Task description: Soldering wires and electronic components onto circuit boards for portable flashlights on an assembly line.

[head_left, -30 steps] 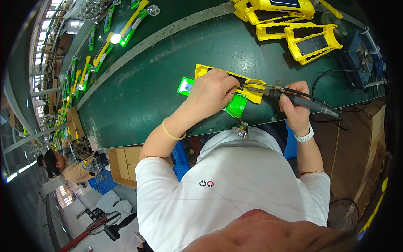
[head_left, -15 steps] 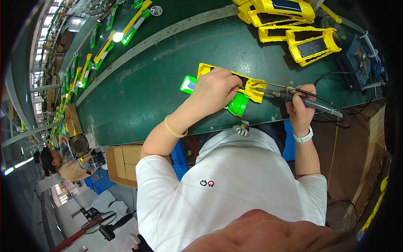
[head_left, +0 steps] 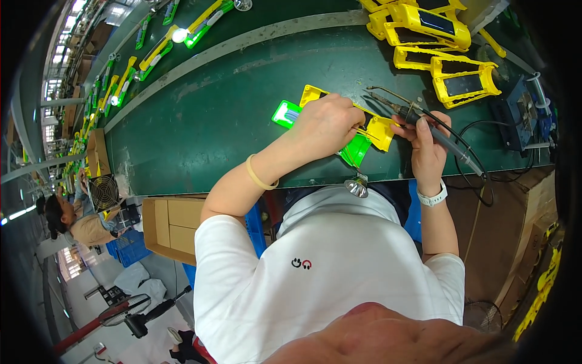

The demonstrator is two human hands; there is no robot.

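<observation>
My left hand (head_left: 332, 124) lies over a yellow plastic housing (head_left: 381, 133), its fingers pinched together on what looks like a thin wire. Under that hand is a green housing part (head_left: 357, 149), whose other end (head_left: 284, 113) shows a pale cylinder inside. A small lamp reflector (head_left: 356, 186) hangs on wires at the bench edge. In my right hand (head_left: 428, 145) is a soldering iron (head_left: 418, 118) with a thin metal tube alongside. Its tip points left above the housing, apart from it. My right fingertips are close to the housing's right end; contact is unclear.
Yellow housings (head_left: 464, 82) are piled at the far right, beside a blue soldering station (head_left: 515, 115) with a black cable. Beyond a metal strip (head_left: 242, 51), several green and yellow lamps lie, one lit (head_left: 179, 35). An open carton (head_left: 176, 227) and another person (head_left: 85, 224) are at left.
The soldering iron's tip has lifted off the yellow housing's right end and now points up and left. My right hand has turned, its fingers nearer the housing. The view has shifted slightly.
</observation>
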